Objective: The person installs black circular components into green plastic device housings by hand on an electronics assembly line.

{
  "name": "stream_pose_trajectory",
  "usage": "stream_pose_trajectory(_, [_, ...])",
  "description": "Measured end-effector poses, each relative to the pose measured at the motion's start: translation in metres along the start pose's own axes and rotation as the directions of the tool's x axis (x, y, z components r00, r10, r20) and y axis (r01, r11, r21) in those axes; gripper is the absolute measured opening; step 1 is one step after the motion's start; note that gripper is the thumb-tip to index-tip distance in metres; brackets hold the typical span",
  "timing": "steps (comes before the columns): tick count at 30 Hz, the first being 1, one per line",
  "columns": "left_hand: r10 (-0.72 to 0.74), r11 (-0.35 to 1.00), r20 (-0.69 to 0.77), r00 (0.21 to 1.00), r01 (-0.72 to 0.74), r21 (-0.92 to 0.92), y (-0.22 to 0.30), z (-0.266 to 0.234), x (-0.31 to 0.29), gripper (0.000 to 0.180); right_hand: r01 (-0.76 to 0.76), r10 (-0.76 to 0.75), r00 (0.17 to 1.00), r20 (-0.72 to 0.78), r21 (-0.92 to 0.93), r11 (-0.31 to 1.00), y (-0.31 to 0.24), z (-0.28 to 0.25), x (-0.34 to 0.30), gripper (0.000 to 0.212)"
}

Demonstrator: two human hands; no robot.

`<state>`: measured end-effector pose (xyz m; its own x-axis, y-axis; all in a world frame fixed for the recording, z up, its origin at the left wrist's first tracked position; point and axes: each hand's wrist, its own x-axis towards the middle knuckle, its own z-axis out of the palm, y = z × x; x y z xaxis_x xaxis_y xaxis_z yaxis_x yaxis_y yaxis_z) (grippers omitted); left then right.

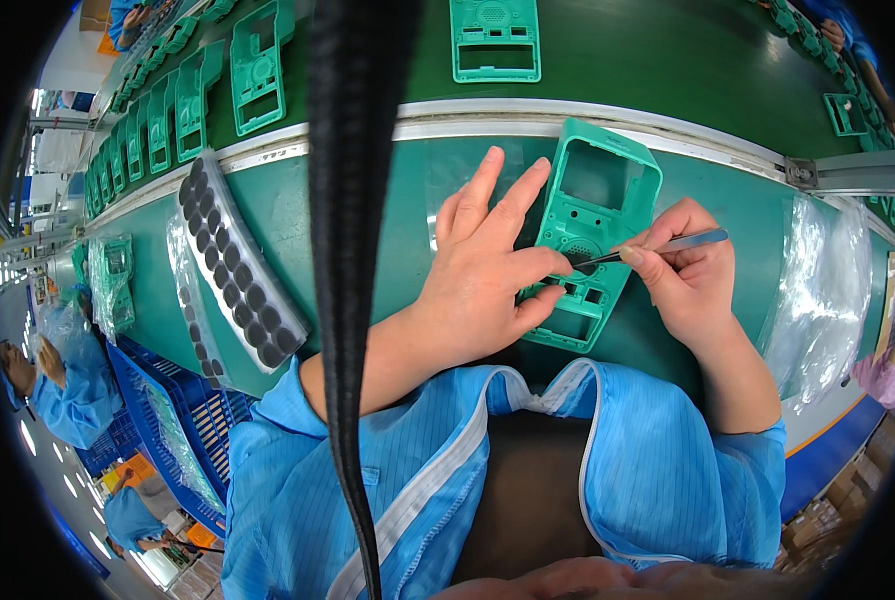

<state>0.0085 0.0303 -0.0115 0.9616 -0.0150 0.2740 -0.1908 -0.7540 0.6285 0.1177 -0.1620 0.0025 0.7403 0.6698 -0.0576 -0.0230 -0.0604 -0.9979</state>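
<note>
A green plastic housing (608,215) lies on the green work surface in front of me, its large window at the far end. My left hand (488,260) lies over its left side, fingers spread; two fingers stretch away past the edge, while the thumb and another finger touch the housing near the round speaker grille. Metal tweezers (683,244) are pinched between the thumb and fingers of my right hand (690,270). Their tip points left and down to the grille, close to my left fingertip. Something dark shows at the tip, too small to make out.
A sheet of round black pads (233,265) lies to the left, beside a clear strip (190,300) with smaller pads. Beyond a metal rail (448,122), several green housings (258,70) stand on the belt. Clear plastic bags (818,290) lie right; a blue crate (183,425) sits lower left. Co-workers sit nearby.
</note>
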Motion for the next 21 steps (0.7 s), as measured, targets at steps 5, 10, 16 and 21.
stream_pose_trajectory(5, [0.000,1.000,0.001,1.000,0.000,0.016,0.0003,-0.0004,0.0004,0.020,0.016,-0.016,1.000,-0.008,-0.002,1.000,0.0006,0.0004,0.0000,0.017])
stream_pose_trajectory(10, [-0.011,0.999,0.005,1.000,0.011,0.030,0.0013,-0.0005,0.0008,0.020,0.038,-0.038,0.999,-0.018,-0.029,0.999,0.0017,0.0000,-0.0004,0.017])
stream_pose_trajectory(16, [-0.018,0.999,0.015,1.000,0.017,0.036,0.0014,-0.0009,0.0007,0.019,-0.031,0.031,1.000,0.002,0.022,0.999,-0.0031,-0.0005,-0.0005,0.017])
stream_pose_trajectory(21, [-0.022,0.999,0.032,0.999,0.021,0.041,0.0005,-0.0007,0.0005,0.020,-0.061,0.060,0.998,0.025,0.054,0.997,-0.0036,-0.0025,-0.0002,0.015])
